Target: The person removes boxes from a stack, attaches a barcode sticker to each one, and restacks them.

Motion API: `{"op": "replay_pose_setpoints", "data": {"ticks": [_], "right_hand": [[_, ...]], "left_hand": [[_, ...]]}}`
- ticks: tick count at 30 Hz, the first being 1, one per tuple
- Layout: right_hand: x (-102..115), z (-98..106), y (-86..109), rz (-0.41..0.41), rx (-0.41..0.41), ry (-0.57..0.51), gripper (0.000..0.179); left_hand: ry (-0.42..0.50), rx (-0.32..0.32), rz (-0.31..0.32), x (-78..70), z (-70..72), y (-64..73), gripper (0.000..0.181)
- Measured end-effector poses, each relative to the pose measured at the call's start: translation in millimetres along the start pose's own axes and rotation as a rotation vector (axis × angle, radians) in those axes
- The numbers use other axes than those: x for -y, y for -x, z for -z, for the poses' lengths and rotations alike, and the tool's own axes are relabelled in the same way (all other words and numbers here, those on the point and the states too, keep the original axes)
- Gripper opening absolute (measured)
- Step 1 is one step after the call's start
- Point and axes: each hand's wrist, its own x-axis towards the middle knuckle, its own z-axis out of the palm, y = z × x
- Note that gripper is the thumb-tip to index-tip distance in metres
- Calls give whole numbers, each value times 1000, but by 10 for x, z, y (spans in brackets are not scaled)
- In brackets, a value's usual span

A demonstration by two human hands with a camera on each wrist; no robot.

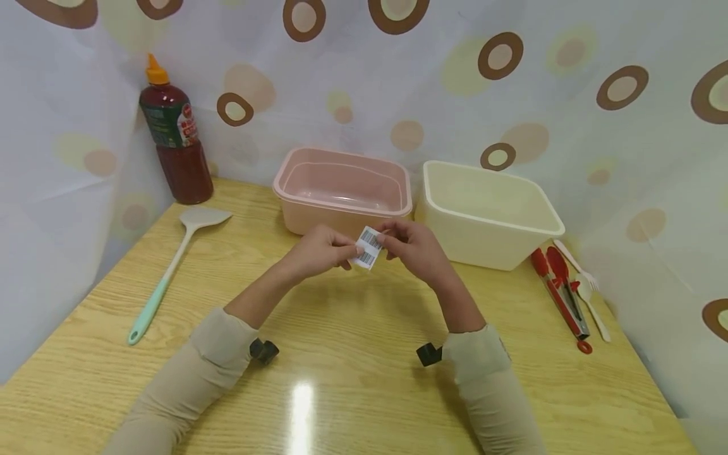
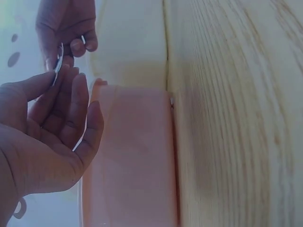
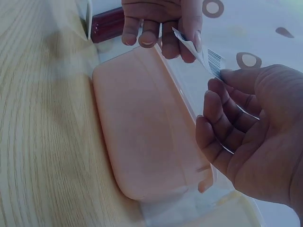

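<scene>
A small white barcode label [image 1: 370,239] is stretched between the two hands in the head view, in front of the pink bin. My left hand [image 1: 320,254] pinches its left side between thumb and index finger. From the other side, my right hand [image 1: 419,251] pinches its upper right edge the same way. Seen in the right wrist view, the label [image 3: 214,61] is creased, with black bars on one face. The left wrist view shows it nearly edge-on, and the left hand's [image 2: 52,146] other fingers extend loosely beneath it.
A pink bin [image 1: 344,207] and a cream bin [image 1: 483,240] stand against the patterned backdrop. On the left are a sauce bottle [image 1: 184,167] and a turner with a mint handle [image 1: 152,306]. Red tongs [image 1: 560,297], a fork [image 1: 576,262] and a spoon [image 1: 594,309] lie at right.
</scene>
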Motion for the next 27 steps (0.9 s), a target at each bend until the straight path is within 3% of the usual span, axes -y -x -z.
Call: {"op": "replay_pose_setpoints", "data": {"ticks": [7, 16, 27], "right_hand": [[4, -11, 14, 24, -11, -10, 20], [-43, -4, 24, 27, -10, 11, 19], [22, -68, 74, 14, -88, 164, 15]], "left_hand": [[65, -11, 0, 24, -14, -13, 25], [70, 20, -4, 28, -53, -30, 20], [82, 1, -19, 9, -55, -31, 22]]}}
